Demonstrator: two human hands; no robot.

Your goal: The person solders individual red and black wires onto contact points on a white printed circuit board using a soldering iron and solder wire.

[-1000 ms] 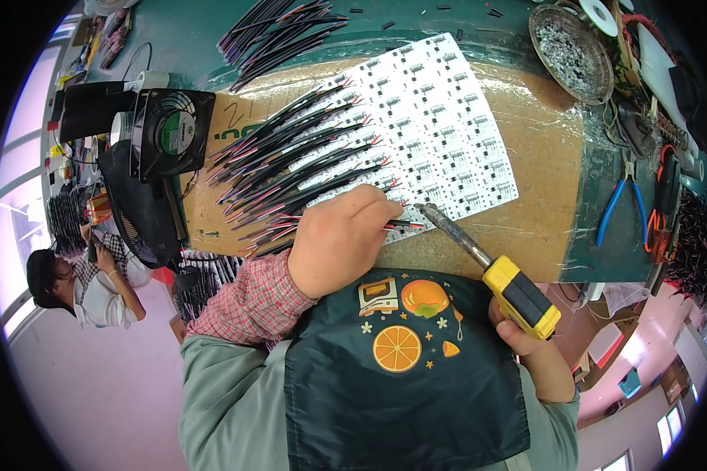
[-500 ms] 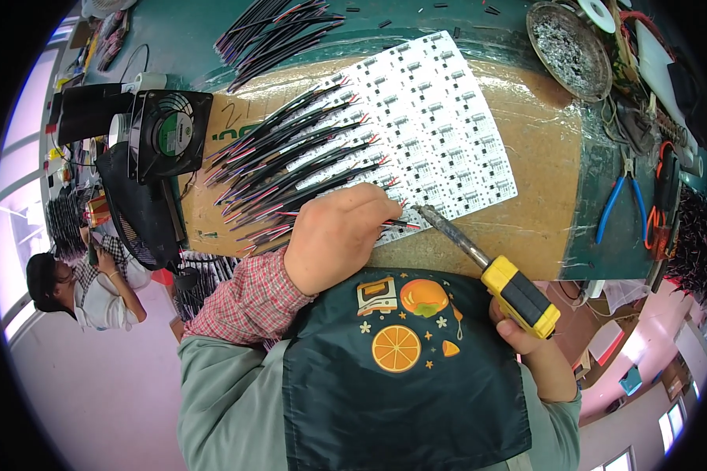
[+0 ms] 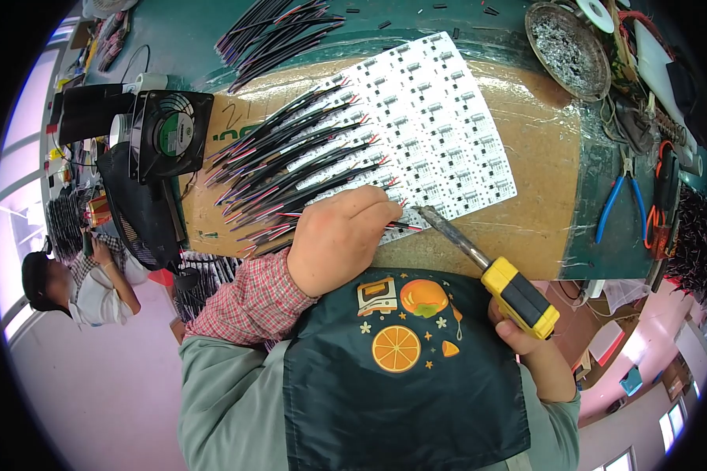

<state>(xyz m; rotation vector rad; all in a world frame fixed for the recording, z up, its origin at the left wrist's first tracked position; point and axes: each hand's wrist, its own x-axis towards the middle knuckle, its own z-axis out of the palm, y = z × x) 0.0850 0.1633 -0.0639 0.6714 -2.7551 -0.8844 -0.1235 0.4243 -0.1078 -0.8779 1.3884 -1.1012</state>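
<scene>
A white circuit-board panel (image 3: 467, 129) printed with rows of small black parts lies tilted on the brown board. Black cables with bared red and white wire ends (image 3: 291, 145) are lined up in rows over its left part. At the panel's near edge my left hand (image 3: 342, 239) is closed, thumb and fingers pinched on a cable whose grip point the fingers mostly hide. My right hand (image 3: 518, 334) grips a soldering iron (image 3: 518, 298) by its yellow and black handle. The iron's tip meets the panel just right of my left fingertips.
A black fan (image 3: 170, 135) stands at the left. More black cables (image 3: 271, 35) lie at the back. Far right are a round dish of grey scraps (image 3: 569, 51), blue-handled pliers (image 3: 622, 200) and an orange-handled tool (image 3: 662, 196). Another person (image 3: 94, 286) sits at the left.
My left hand has shifted very slightly, while the soldering iron stays at about the same spot. The other person at the left has moved their head and arm a little.
</scene>
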